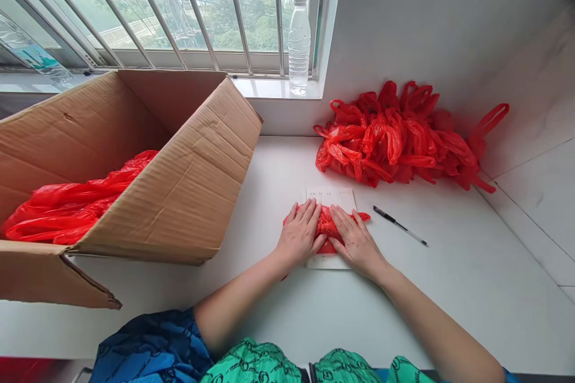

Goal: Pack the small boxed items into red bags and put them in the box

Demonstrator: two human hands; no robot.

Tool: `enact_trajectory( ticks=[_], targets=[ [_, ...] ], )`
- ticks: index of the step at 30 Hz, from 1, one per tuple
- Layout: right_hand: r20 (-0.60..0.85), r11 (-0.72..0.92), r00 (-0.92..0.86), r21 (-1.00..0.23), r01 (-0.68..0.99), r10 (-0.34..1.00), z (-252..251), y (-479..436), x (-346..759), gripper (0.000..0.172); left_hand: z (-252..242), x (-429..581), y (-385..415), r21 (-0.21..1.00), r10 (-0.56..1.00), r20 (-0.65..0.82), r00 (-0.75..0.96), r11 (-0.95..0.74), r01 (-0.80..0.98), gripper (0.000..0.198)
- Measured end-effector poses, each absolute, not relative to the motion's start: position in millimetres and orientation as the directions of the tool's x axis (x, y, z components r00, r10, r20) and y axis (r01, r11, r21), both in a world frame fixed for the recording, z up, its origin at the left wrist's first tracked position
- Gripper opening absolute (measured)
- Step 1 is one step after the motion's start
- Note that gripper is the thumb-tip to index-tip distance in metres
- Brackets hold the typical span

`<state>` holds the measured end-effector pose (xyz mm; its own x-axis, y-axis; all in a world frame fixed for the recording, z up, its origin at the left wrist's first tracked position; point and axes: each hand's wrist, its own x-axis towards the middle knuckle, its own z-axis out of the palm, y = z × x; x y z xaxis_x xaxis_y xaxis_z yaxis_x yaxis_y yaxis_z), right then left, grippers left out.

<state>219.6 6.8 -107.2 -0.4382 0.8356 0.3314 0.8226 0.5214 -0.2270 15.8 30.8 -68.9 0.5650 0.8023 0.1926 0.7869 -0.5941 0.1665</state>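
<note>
My left hand (300,233) and my right hand (354,243) lie flat on a red plastic bag (327,226), pressing it down from either side. The bag is bunched between them and rests on a sheet of white paper (330,197) with small handwriting. Much of the bag and the paper's lower part are hidden under my hands. To the right lies a black pen (398,224), apart from my right hand. Behind it, a large heap of red plastic bags (395,137) with looped handles rests against the wall.
An open cardboard box (179,161) at the left holds more red plastic bags (67,209). A plastic water bottle (299,45) stands on the windowsill (274,88) before a barred window (197,6). The white counter (449,305) meets a tiled wall at the right.
</note>
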Motion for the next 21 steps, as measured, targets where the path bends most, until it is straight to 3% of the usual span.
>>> enact_trajectory(
  ticks=[5,9,11,13,15,18,21],
  targets=[
    [0.404,0.565,-0.433,-0.308,0.765,0.806,-102.7,6.6,223.8,0.063,-64.1,14.4,27.8,0.221,0.799,0.224,0.558,-0.599,0.769,0.063],
    [0.527,0.641,-0.389,-0.471,0.606,0.755,-74.9,-5.1,225.8,0.026,-31.7,9.3,9.3,0.26,0.762,0.284,0.582,-0.646,0.718,0.022],
    [0.558,0.693,-0.414,-0.526,0.494,0.719,-54.3,-16.0,225.9,0.019,-0.7,1.1,-8.6,0.326,0.75,0.252,0.612,-0.661,0.676,0.008],
    [0.602,0.741,-0.431,-0.55,0.385,0.672,-34.1,-26.8,226.8,0.021,40.6,-14.2,-31.2,0.442,0.758,0.206,0.618,-0.636,0.633,0.008],
    [0.631,0.764,-0.435,-0.569,0.303,0.642,-17.9,-33.9,227.9,0.035,88.8,-38.9,-56.0,0.552,0.787,0.221,0.576,-0.588,0.592,0.007],
    [0.62,0.741,-0.41,-0.6,0.303,0.669,-0.1,-35.2,220.3,0.034,159.2,-94.8,-89.5,0.739,0.892,0.168,0.42,-0.396,0.545,0.008],
    [0.596,0.758,-0.476,-0.576,0.307,0.646,23.0,-28.6,184.7,0.019,211.2,-164.3,-106.6,0.79,0.966,0.259,0.008,-0.217,0.573,0.013]
  ],
)
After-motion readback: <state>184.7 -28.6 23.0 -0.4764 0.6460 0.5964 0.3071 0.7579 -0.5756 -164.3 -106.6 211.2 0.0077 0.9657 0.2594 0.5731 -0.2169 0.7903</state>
